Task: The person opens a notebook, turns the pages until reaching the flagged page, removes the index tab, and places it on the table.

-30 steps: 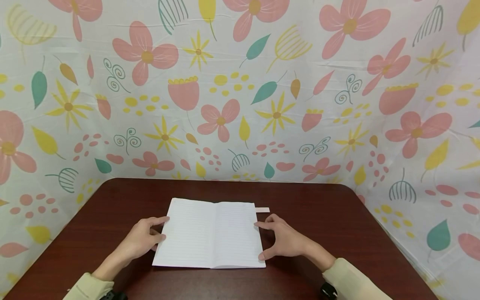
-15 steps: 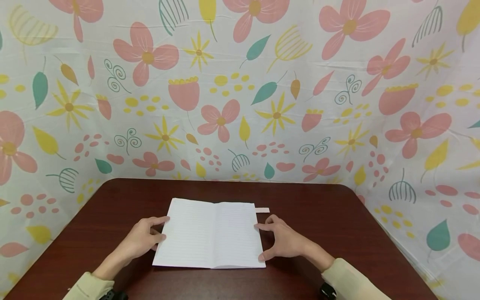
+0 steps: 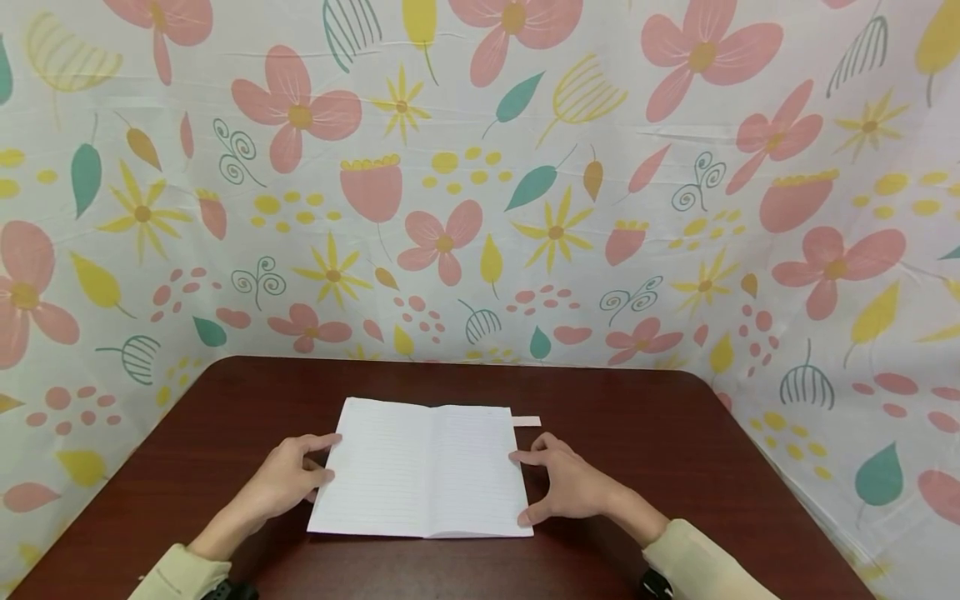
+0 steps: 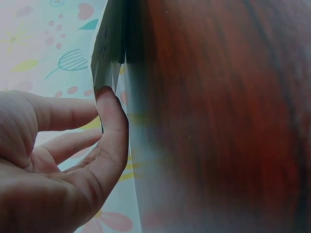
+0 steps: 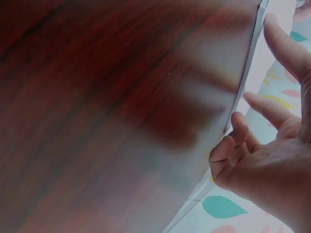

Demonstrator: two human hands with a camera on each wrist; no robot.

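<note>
Head view: gripping lined notebook [image 3: 412, 467] with left hand [image 3: 285, 477], touching opposite edge with right hand [image 3: 573, 481]; cannot tell whether gripping.

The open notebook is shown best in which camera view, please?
The head view: both lined pages of the notebook show there almost whole. The left wrist view shows only a narrow, slanted part; the right wrist view, only its edge and a pale strip.
</note>
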